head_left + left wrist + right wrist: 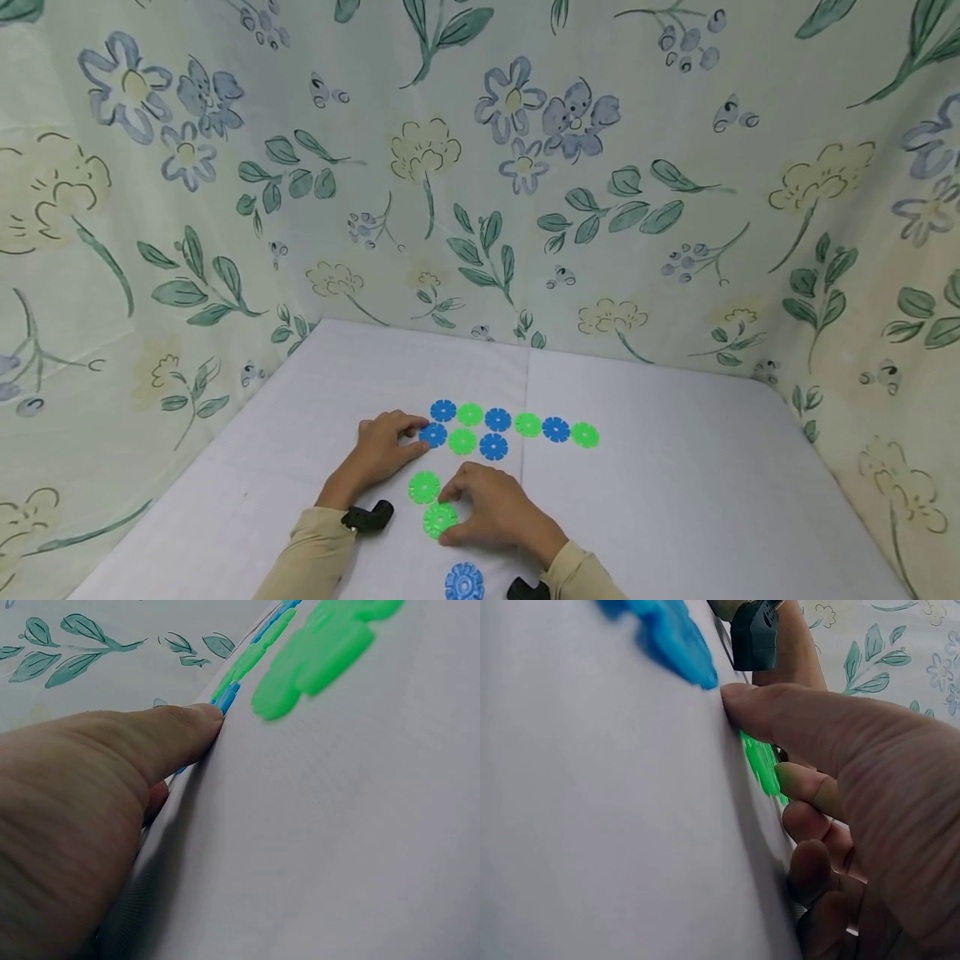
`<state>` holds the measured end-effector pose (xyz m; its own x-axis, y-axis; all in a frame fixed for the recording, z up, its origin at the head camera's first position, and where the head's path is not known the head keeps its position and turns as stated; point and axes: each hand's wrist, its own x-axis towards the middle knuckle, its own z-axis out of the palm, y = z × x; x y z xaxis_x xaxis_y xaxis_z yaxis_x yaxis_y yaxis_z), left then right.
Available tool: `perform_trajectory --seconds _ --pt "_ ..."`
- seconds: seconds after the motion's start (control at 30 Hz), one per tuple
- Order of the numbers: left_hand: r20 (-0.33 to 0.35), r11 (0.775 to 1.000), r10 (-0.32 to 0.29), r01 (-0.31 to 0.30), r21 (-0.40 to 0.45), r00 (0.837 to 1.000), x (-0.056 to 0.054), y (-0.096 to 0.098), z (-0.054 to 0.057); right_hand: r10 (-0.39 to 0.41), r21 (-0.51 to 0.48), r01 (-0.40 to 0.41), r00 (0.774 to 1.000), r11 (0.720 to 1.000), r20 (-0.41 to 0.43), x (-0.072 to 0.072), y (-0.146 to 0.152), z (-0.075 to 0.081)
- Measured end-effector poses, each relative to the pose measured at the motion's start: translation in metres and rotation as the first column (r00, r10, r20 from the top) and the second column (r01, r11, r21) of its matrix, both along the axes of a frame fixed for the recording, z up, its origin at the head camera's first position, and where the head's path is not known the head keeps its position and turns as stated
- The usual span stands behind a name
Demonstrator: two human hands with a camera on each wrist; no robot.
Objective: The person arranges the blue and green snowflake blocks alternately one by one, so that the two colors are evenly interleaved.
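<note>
My left hand point(381, 450) holds a flat blue notched disc point(432, 435) by its edge, thumb and fingers on either side. This disc is at the left end of the nearer row, beside a green disc point(462, 442) and another blue disc point(493, 447). Nearer to me, my right hand point(495, 504) pinches the edges of a green notched disc point(440, 521), which looks like a small stack. Just behind it lies a single green disc point(424, 487). In the right wrist view, the thumb and index finger are at the green disc point(761, 765).
A farther row alternates blue and green discs, from a blue disc point(443, 411) to a green disc point(585, 435) at right. A thick blue disc pile point(464, 582) lies at the near edge of view. White cloth point(675, 500) covers the table; floral curtains point(480, 208) surround it.
</note>
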<state>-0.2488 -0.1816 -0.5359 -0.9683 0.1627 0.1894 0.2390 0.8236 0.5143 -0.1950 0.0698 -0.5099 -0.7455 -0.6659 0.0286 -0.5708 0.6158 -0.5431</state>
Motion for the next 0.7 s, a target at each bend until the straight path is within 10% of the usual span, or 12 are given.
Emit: perform_trajectory --seconds 0.7 --pt "-0.012 1.0 -0.001 0.002 0.014 1.0 0.0022 0.002 0.0037 0.021 0.009 -0.021 0.999 1.0 -0.04 0.0016 0.0 0.0027"
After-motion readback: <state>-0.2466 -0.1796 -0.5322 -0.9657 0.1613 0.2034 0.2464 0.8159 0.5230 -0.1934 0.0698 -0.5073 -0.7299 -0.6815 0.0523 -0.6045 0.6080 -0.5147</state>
